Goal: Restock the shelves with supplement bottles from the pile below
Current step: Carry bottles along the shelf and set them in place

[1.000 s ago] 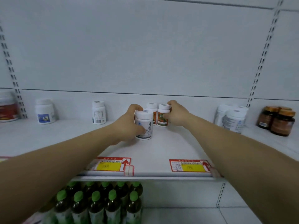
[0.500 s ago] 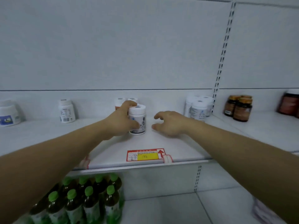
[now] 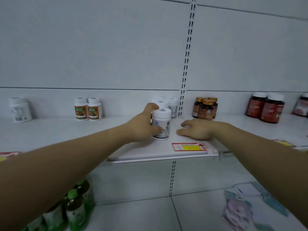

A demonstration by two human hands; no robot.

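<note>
Right, the left hand [image 3: 143,124] is wrapped around a white plastic supplement bottle with a white cap and a grey-blue printed label [image 3: 161,125], fingers behind it and thumb across the front, and the bottle stands upright on the white metal shelf [image 3: 63,130]. Whether its base is fully down or just grazing the surface is hard to tell. Just behind the grip sits a small cluster of matching white-capped bottles [image 3: 167,104], so this looks like the placing step: the held bottle is being lined up in front of its own kind. Just right of the grip, the right hand [image 3: 195,128] lies flat on the shelf with fingers spread and relaxed, holding nothing. In front of the grip, on the shelf edge, is a red and yellow price tag [image 3: 189,146]. Further right stand amber bottles with gold caps [image 3: 205,108]; off to the left, a pair of white bottles with orange labels [image 3: 88,109]. Next, I'd judge, the fingers need to let go cleanly without knocking the row behind, then both hands go down for more stock.
</note>
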